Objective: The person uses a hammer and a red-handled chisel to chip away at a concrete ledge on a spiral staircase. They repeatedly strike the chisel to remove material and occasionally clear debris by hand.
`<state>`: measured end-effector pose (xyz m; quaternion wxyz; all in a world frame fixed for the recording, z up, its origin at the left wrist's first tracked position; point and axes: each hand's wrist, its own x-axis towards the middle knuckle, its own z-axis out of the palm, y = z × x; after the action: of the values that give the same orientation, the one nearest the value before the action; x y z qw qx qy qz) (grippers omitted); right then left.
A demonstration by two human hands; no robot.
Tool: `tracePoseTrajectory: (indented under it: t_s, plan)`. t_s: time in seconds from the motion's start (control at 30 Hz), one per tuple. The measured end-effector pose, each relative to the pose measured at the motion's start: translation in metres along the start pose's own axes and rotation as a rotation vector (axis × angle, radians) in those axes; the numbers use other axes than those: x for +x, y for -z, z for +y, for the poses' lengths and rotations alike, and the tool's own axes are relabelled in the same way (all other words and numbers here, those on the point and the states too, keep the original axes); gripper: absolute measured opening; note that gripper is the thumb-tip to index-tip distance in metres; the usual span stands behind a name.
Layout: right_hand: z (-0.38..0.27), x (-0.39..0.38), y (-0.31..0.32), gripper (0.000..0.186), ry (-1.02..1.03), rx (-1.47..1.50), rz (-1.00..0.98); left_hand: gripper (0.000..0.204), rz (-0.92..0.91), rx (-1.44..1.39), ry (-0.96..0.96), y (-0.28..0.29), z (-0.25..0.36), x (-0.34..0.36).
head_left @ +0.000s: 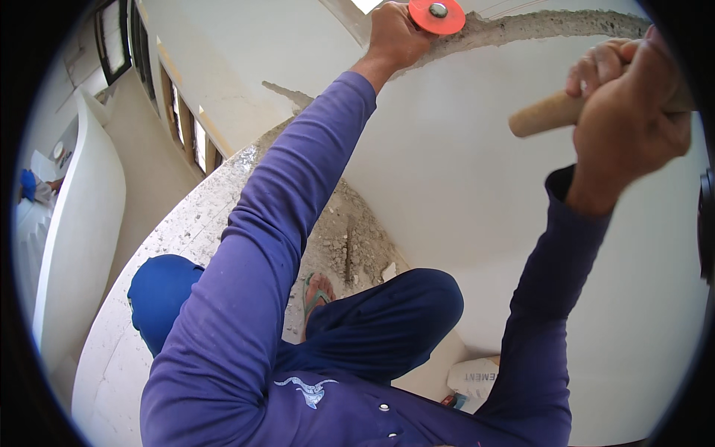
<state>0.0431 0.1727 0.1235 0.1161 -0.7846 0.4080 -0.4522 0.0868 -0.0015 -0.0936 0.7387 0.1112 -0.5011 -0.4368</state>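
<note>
My left hand (pixel 396 33) grips a chisel with a round orange-red hand guard (pixel 436 22) and a metal striking end at its centre, up against a rough groove (pixel 544 28) cut in the white wall. My right hand (pixel 625 112), raised at the upper right, is closed round a wooden handle (pixel 544 115); whatever tops that handle is out of sight at the frame's edge. My knee and sandalled foot (pixel 319 290) show below, on a debris-strewn ledge.
Rubble (pixel 354 246) lies along the ledge, whose pale edge (pixel 134 290) curves round at left. A printed sack (pixel 473 381) is at lower right. Beyond a curved white parapet (pixel 89 208), a person in blue and white (pixel 37 186) shows at far left, near stairs. Windows (pixel 115 45) line the upper left.
</note>
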Motion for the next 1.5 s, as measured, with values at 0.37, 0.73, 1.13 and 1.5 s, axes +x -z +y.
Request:
tracePoseTrajectory:
  t_s: [0.37, 0.73, 1.13, 1.5]
  plan:
    - [-0.019, -0.020, -0.080, 0.042, -0.141, -0.618, 0.335, 0.026, 0.005, 0.095, 0.025, 0.025, -0.008, -0.007]
    - [0.087, -0.109, -0.049, 0.042, -0.516, -0.683, 0.046, 0.021, 0.137, 0.244, 0.047, 0.039, -0.048, -0.038]
    - [0.194, -0.423, -0.183, 0.036, -1.280, -0.239, -0.105, 0.015, 0.171, 0.329, 0.404, 0.122, -0.021, -0.148]
    - [0.226, -0.505, -0.230, 0.044, -1.275, -0.572, -0.014, 0.017, -0.061, 0.458, 0.730, 0.122, -0.058, -0.254]
